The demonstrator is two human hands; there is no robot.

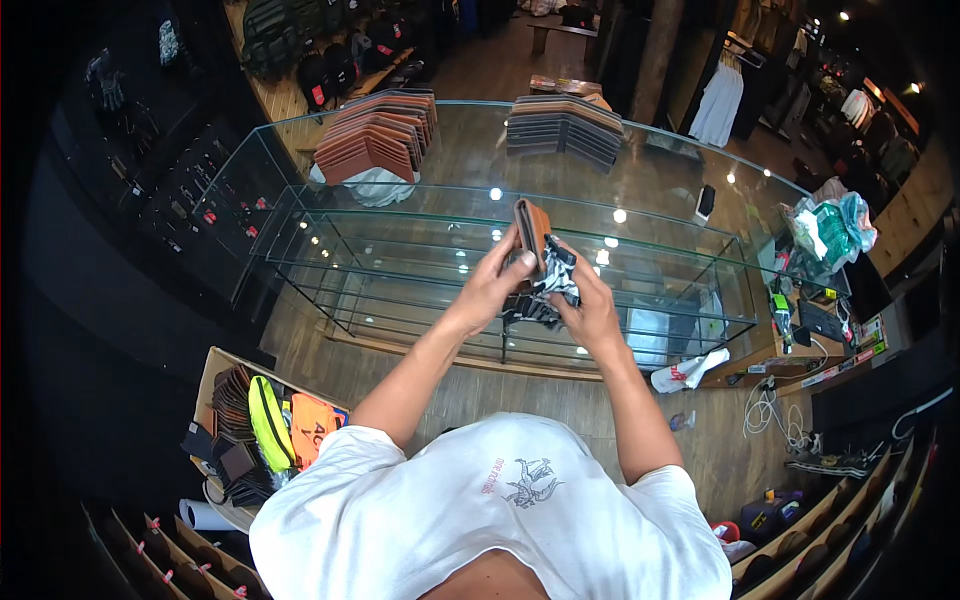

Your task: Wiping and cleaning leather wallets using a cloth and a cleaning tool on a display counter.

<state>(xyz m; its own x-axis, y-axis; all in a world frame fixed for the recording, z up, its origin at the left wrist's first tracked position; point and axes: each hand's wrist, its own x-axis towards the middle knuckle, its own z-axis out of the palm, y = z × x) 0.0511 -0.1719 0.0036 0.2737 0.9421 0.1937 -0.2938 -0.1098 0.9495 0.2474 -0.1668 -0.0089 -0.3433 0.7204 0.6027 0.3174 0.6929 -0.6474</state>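
My left hand [491, 289] grips a brown bifold wallet [534, 229] by its lower part, above the glass display case. In my right hand [589, 307] is a crumpled black-and-white patterned cloth [556, 277], held against the wallet's side. Beyond my hands, rows of open brown wallets [371, 146] stand on the glass top at the left. Another row of dark and tan wallets [564, 131] stands to the right of them.
The glass case [420, 217] spans the space before me. A box of wallets and pouches [206, 360] is at my left. At the right are plastic bags [832, 225], a dark phone-like object [705, 201], a white bag [686, 371] and loose white cables [761, 412].
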